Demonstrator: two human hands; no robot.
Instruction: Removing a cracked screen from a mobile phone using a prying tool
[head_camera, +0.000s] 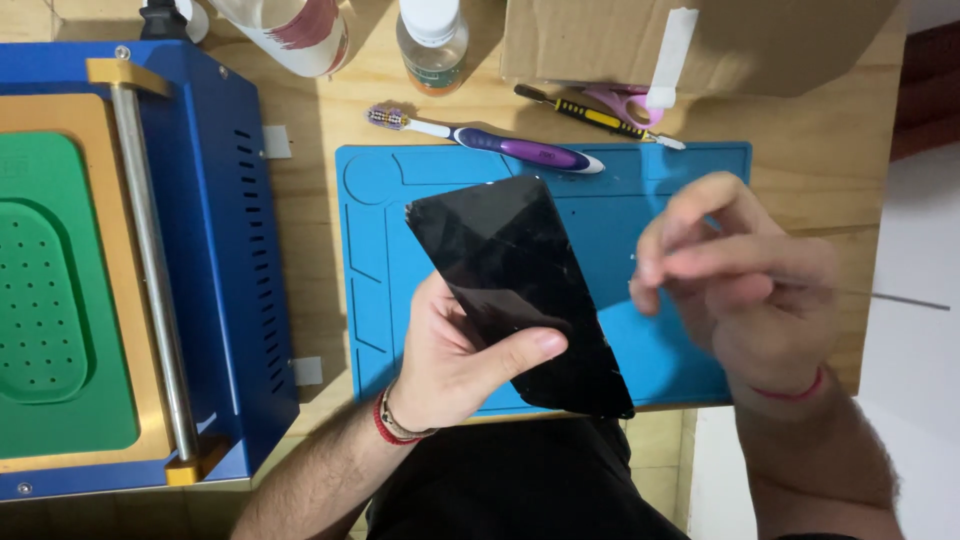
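Left hand (455, 360) grips a cracked black phone screen (520, 290) from below, thumb pressed flat across its lower face, other fingers hidden behind; the screen is held tilted above the blue work mat (390, 260) on the wooden table (330, 120). Right hand (745, 280), blurred, hovers just right of the screen with fingertips pressed together, possibly pinching a thin metal tool (905, 299). Behind the mat: purple toothbrush (500, 145), yellow-handled screwdriver (590, 117), small bottle (432, 40), cardboard box (700, 40); blue machine (220, 250) at left.
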